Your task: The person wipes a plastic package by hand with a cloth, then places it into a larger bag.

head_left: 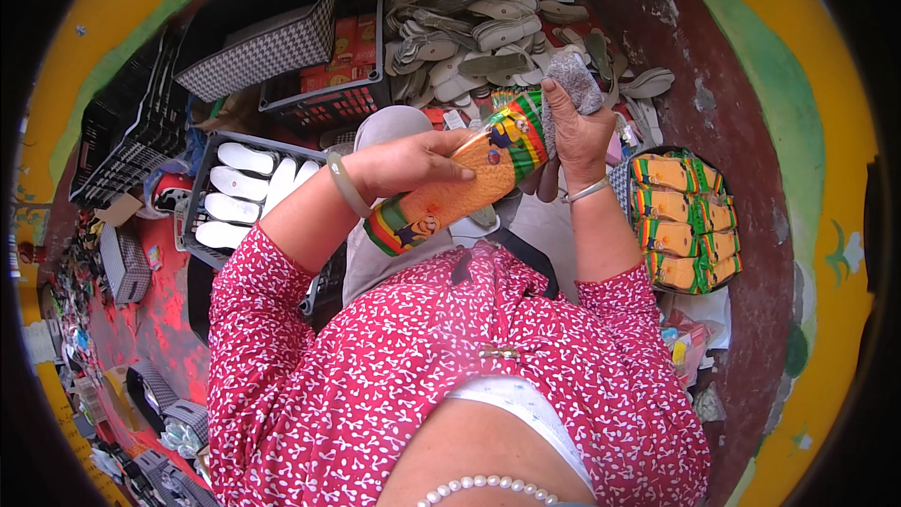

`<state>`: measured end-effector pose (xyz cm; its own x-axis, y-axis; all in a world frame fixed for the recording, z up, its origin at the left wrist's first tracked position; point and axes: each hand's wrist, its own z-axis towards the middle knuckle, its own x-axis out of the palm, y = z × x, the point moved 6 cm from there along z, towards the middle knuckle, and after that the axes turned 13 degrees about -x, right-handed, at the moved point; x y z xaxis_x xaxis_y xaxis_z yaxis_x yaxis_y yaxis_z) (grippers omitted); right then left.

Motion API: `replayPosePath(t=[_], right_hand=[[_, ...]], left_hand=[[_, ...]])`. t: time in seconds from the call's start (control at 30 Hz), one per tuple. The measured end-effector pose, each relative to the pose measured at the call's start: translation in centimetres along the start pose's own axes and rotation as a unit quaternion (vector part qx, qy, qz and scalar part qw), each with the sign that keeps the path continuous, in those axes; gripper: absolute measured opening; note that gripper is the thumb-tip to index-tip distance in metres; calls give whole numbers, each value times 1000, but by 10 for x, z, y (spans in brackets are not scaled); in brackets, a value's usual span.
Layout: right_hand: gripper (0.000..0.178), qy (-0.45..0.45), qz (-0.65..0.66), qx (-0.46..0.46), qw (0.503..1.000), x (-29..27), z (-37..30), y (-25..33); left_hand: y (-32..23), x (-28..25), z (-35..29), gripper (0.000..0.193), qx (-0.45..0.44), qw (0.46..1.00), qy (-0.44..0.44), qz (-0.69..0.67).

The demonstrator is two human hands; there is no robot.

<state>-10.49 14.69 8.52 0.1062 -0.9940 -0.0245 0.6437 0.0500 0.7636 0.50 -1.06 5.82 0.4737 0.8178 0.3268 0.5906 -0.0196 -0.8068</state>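
Note:
In front of my lap, a clear plastic insole packet [456, 186] with green, yellow and red bands and an orange insole inside lies tilted, its far end up to the right. My left hand [409, 163] grips it from the left, fingers across its front. At the far end, my right hand [580, 136] is closed around a grey speckled, fuzzy insole [574, 78], its thumb pressed on the front. The grey piece touches the packet's open-looking end; whether part of it is inside, I cannot tell. The right fingertips are mostly hidden behind it.
A basket of packed orange insoles [668, 221] stands at right. White insoles [237, 183] fill a crate at left. Loose insoles [469, 28] are heaped against the far wall. Behind the left crate are a black crate [324, 94] with red boxes and a checked basket [267, 52].

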Motion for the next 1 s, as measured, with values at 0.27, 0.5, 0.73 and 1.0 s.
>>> replayPosePath(t=[0.27, 0.5, 0.73, 1.0], right_hand=[[42, -172, -197, 179, 948, -89, 24, -34], [62, -111, 289, 280, 909, -86, 1, -54], [56, 5, 468, 303, 830, -9, -37, -37], [35, 19, 536, 326, 779, 20, -43, -17]], left_hand=[[14, -19, -26, 53, -5, 998, -34, -51], [6, -40, -48, 54, 103, 970, -50, -216], [-4, -32, -32, 54, 151, 968, -50, -192], [-3, -26, -21, 46, 142, 981, -88, -102]])
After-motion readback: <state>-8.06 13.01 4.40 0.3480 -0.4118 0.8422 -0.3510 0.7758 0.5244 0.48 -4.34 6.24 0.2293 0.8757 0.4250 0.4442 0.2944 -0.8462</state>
